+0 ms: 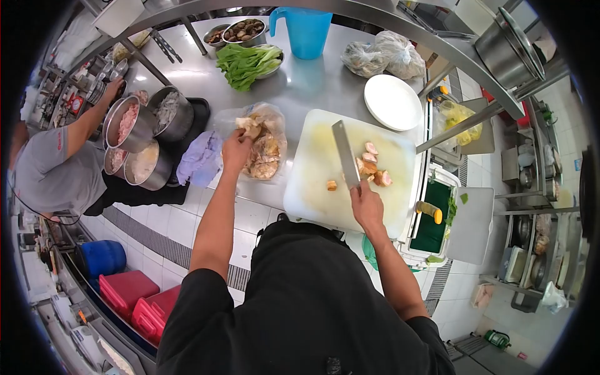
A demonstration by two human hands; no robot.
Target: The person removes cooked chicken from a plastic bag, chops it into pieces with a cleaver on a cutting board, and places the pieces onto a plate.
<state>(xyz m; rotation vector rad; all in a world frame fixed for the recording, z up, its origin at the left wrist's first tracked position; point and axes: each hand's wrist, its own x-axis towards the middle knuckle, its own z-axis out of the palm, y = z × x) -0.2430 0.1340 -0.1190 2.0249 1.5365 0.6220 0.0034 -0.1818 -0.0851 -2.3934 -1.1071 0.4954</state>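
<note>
My left hand point(237, 152) is at the clear plastic bag point(277, 119), its fingers closed on a pale piece of meat point(249, 127) at the bag's mouth. Browned chunks of meat point(265, 156) lie in the bag. In my right hand point(367, 205) is a cleaver point(345, 152), its broad blade pointing away from me over the white cutting board point(312, 187). Cut meat pieces point(369, 164) lie just right of the blade. One small piece point(331, 185) sits apart, left of it.
White plates point(392, 102), a blue jug point(301, 34) and leafy greens point(247, 65) stand on the steel table. Pots of raw meat point(128, 122) are at left, near a co-worker point(56, 162). A steel shelf rail point(350, 9) crosses above. An open bin point(431, 215) stands at right.
</note>
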